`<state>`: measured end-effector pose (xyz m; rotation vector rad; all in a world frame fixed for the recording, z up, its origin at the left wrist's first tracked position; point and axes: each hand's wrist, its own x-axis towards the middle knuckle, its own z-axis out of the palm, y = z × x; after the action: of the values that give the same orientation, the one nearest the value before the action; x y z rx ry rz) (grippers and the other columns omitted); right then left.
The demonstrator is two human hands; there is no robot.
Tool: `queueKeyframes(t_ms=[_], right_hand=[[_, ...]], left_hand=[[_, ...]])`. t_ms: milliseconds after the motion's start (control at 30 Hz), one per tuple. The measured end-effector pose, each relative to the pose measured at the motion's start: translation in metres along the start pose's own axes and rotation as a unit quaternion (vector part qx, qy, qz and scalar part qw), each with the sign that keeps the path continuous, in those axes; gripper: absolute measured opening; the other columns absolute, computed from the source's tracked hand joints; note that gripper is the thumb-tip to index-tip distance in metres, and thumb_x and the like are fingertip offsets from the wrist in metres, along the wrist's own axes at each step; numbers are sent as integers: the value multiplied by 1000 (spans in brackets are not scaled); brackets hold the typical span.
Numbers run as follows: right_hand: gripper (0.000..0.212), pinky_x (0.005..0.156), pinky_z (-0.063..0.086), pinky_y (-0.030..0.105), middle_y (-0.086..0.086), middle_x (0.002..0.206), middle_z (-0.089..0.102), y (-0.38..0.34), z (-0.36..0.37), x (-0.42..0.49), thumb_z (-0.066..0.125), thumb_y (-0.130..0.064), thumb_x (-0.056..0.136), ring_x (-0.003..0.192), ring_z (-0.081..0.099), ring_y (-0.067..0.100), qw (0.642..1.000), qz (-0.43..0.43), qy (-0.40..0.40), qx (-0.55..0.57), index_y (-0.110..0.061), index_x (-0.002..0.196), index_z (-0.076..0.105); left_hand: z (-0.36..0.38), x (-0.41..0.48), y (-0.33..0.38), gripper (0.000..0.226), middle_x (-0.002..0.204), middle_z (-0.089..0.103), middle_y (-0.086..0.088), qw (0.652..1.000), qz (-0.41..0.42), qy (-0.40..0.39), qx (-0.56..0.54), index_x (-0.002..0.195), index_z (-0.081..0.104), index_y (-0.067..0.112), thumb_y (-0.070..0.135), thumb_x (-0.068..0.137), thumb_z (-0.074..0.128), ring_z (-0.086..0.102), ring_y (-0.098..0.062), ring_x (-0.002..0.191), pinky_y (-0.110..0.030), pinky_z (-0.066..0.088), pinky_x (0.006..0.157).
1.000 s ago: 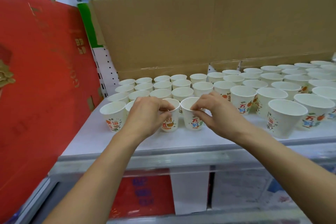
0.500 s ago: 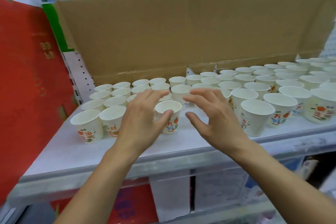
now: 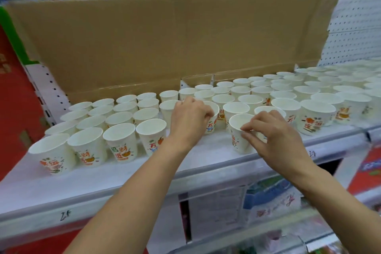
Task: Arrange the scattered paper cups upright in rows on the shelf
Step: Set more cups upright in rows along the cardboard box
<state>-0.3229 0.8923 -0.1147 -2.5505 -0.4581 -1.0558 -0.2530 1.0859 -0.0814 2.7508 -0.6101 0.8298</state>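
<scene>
both hands gripping cups near the front of the shelf

the left hand (image 3: 189,121) is reaching in front of the tall brown cardboard sheet (image 3: 165,43) that is standing along the back of the white metal shelf (image 3: 123,175). its grip is curling over the rim of a white paper cup with a blue and orange print (image 3: 211,125), the fingers bending down onto the top edge. that cup is standing upright a few rows forward of the cardboard sheet, close among its neighbours.

the right hand (image 3: 274,140) is working further forward of the cardboard sheet, near the shelf's front lip. its grip is pinching the near rim of a white paper cup with a red print (image 3: 239,140) between thumb and fingertips. this cup is standing upright with its base on the shelf, forward of the other cups around it and apart from the left hand's cup.

toward the left end of the cardboard sheet, a block of white printed paper cups (image 3: 121,144) is standing upright in tidy rows, rims close together. toward its right end, a looser crowd of white paper cups (image 3: 317,115) is standing upright, running past the sheet's right edge in front of a white perforated back panel (image 3: 354,33). a red panel (image 3: 12,109) is standing beyond the sheet's left end. the goods below the shelf are showing too blurred to tell apart.
</scene>
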Motion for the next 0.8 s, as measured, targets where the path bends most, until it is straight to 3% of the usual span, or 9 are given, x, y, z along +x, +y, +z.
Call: queueKeyframes(t_ms=[133,267,400,567,700,800], right_hand=[[8,61,49,35,-1,89,60,1,1,1,73,-17,81,83,52,17,999,9,-10,49,-16,89,72],[7,59,48,32,-4,92,55,-9,-1,5,69,-19,84,75,52,14,997,16,-11,79,-17,91,70],[6,57,38,18,-2,92,53,-22,-10,13,67,-16,85,71,49,7,995,10,23,98,-13,89,69],[5,61,40,18,7,94,49,-63,-14,30,67,-7,84,68,42,12,981,-36,89,168,-6,88,69],[4,67,44,17,10,94,51,-123,9,45,67,-3,84,76,49,16,957,-121,57,258,-5,87,69],[5,71,44,15,7,95,51,-170,39,52,65,-3,86,81,51,14,931,-179,0,317,-6,88,69]], left_hand=[[4,-9,-6,24,103,69,1,1000,14,4,-6,112,70,27,19,93,59,48,-21,101,-29,31,75],[-3,-17,-8,22,101,68,1,1000,12,-19,-10,108,72,24,19,93,57,48,-19,97,-29,38,69],[-35,-38,-6,16,92,70,6,989,1,92,-116,102,74,22,21,89,64,45,-17,93,-35,42,74],[-100,-98,-42,16,89,64,15,967,-40,187,-171,102,74,23,25,89,64,46,-14,88,-23,39,76],[-142,-155,-110,15,89,58,24,963,-125,179,-157,101,71,24,17,91,63,45,1,85,-13,32,74],[-154,-186,-151,19,92,57,17,968,-175,125,-125,97,66,27,10,92,58,39,-4,86,-10,28,74]])
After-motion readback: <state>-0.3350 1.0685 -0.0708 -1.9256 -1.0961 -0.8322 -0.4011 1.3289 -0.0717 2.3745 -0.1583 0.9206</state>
